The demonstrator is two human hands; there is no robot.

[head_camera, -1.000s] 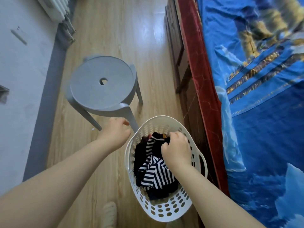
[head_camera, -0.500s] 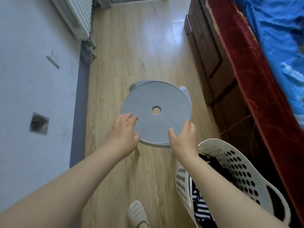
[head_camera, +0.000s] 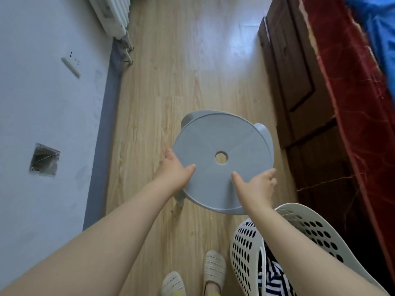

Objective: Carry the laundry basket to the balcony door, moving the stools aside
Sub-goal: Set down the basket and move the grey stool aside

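Observation:
A round grey plastic stool (head_camera: pixel 222 146) with a hole in its seat stands in the middle of the floor, its seat tilted towards me. My left hand (head_camera: pixel 175 170) grips the seat's left rim, thumb on top. My right hand (head_camera: pixel 257 184) holds the near right rim, thumb on the seat and fingers over the edge. The white perforated laundry basket (head_camera: pixel 245 253) rests on the floor at the lower right, under my right forearm, with striped dark clothes (head_camera: pixel 270 278) inside.
A pale wall (head_camera: pixel 42 103) with a grey skirting runs along the left, a white radiator (head_camera: pixel 113 16) at its far end. A dark wooden bed frame (head_camera: pixel 299 92) with a red cover and blue sheet lines the right. Wooden floor (head_camera: pixel 181 60) stretches ahead. My slippered feet (head_camera: pixel 192 276) show below.
My right hand left the basket and both hands moved onto the stool seat. Since half a second ago, the grips have spread to opposite rims and the seat tilts towards me.

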